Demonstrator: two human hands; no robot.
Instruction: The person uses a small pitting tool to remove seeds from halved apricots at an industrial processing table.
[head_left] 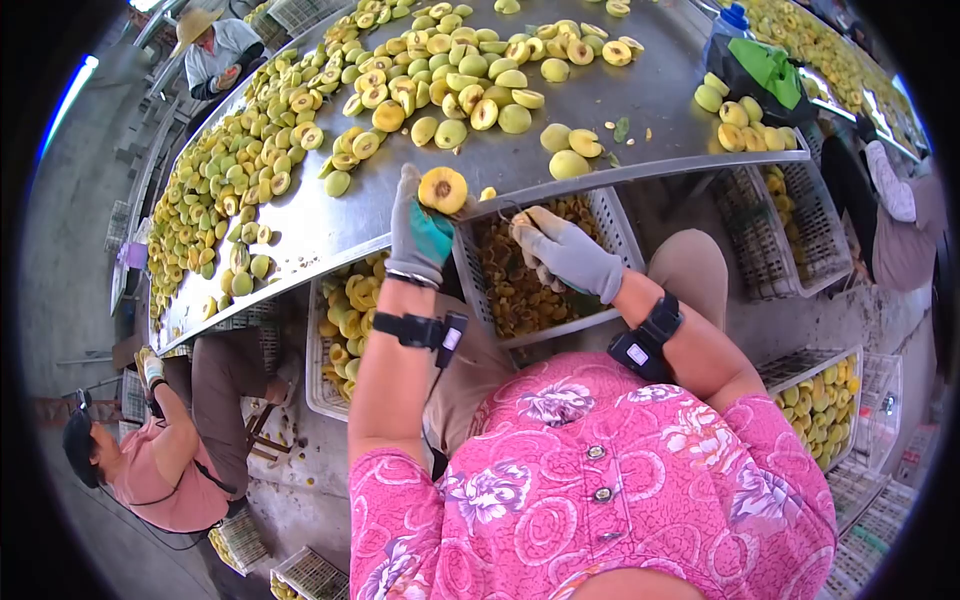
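My left hand (421,232), in a grey and teal glove, grips a yellow peach half (443,189) at the metal table's edge. The cut face is turned up and its centre is brown. My right hand (572,250), in a grey glove, is closed around a small tool whose thin dark tip (512,211) points toward the fruit; its handle is hidden in my fingers. The tip and the peach half are apart. Below my hands stands a crate (565,328) of brownish scraps and pits.
Heaps of halved peaches (470,70) cover much of the metal table (330,215). Crates of yellow halves stand at my left (325,385) and right (850,400). A blue-capped bottle (733,20) and green bag (768,70) lie at the right. Co-workers sit on several sides.
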